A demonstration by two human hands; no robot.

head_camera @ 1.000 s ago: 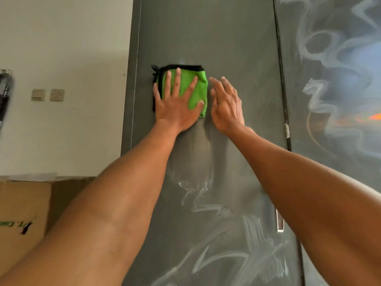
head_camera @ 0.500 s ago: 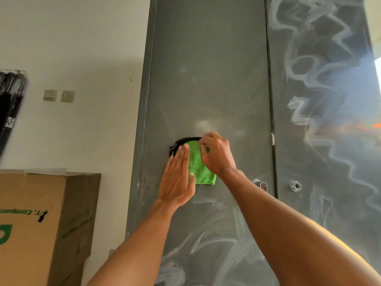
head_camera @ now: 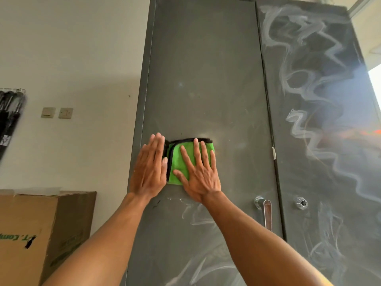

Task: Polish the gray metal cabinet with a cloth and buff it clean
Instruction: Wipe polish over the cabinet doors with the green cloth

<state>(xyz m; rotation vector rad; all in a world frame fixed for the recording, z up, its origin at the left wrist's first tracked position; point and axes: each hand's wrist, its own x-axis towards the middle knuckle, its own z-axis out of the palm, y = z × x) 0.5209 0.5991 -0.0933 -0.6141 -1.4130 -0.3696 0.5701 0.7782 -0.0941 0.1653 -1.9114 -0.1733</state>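
One folded green cloth (head_camera: 177, 162) lay flat on the left of the two doors of the gray cabinet (head_camera: 202, 69), under the right hand (head_camera: 199, 176), whose fingers were spread and pressing it. The left hand (head_camera: 149, 168), fingers straight and together, lay flat just beside the cloth's black edge. One lever handle (head_camera: 266, 211) and one lock (head_camera: 302, 203) sat to the right of the hands, with two wall switches (head_camera: 48, 112) and one cardboard box (head_camera: 41, 223) to the left. The right hand hid much of the cloth.
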